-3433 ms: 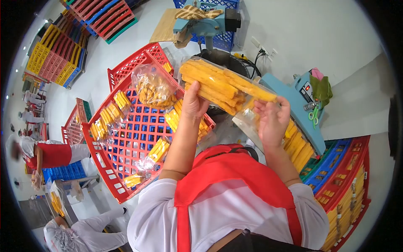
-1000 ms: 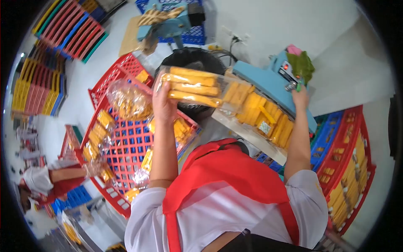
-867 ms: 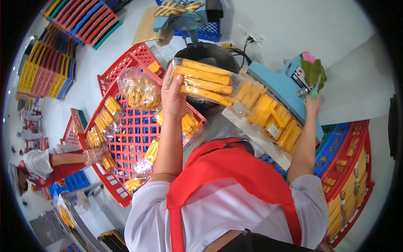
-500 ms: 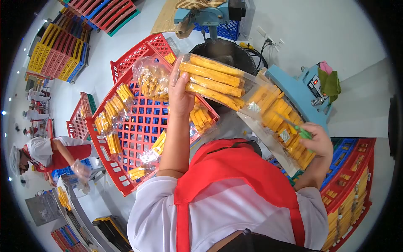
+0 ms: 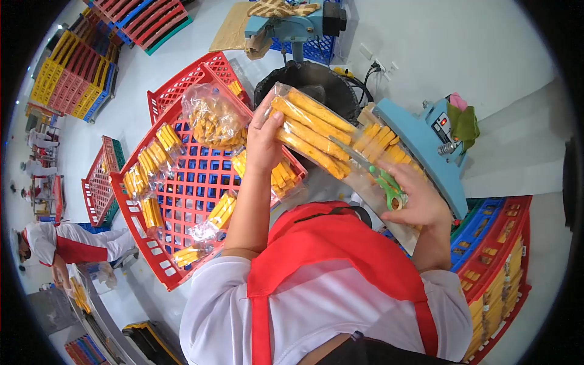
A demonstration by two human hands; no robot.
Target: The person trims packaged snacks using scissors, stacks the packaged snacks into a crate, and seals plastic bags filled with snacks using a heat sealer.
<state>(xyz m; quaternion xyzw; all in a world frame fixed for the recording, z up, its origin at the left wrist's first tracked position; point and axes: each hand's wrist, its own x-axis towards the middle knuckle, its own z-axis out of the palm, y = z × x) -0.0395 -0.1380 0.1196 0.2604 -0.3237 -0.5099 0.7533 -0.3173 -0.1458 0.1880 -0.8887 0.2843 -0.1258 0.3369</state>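
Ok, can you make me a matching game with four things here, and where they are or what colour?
1. scissors
2. apron
3. long bag
4. bin

A. black
B. in the right hand
C. red
D. in the left hand

Pairs: 1-B, 2-C, 3-D, 4-A
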